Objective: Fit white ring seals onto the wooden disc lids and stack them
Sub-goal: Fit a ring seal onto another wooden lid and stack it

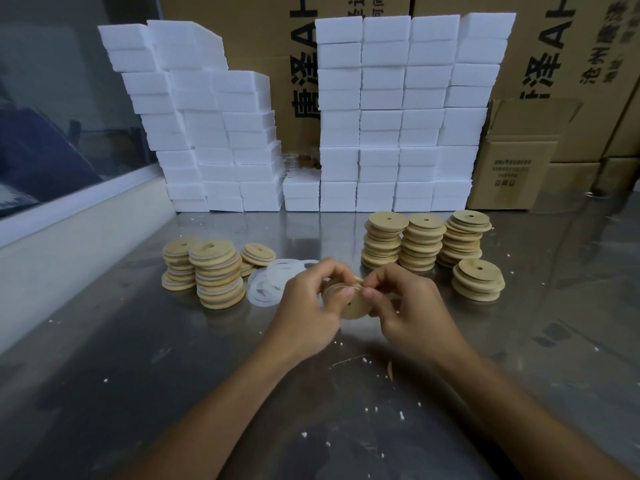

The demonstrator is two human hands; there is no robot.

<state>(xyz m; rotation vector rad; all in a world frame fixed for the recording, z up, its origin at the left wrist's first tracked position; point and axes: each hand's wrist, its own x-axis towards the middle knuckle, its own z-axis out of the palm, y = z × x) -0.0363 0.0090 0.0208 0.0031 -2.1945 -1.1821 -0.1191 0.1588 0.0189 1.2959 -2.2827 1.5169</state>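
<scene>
From the head camera, the only view I have, I watch both hands meet just above the steel table (138,358). The left hand (308,306) and the right hand (405,303) each pinch the same wooden disc lid (351,306), held tilted between them with its centre hole showing. A thin pale ring seal (337,291) seems to sit around the lid's upper face, and the fingertips (367,293) of the right hand curl onto its rim, apparently working it into place; I cannot tell how much of the ring is already seated.

Just behind the hands lies a loose pile of white rings (273,282). To the left stand the sealed stacks (218,278), white edges showing between the discs. To the right stand the bare stacks (426,244) with no white visible. White foam blocks (381,116) and cardboard boxes (554,81) wall off the back.

The risks I see from here: the ring could pop off one side while the other is being pressed, since it is thin and stretchy. It could also twist and seat unevenly. The leftward stacks already lean, so a careless placement could topple them into the ring pile.
</scene>
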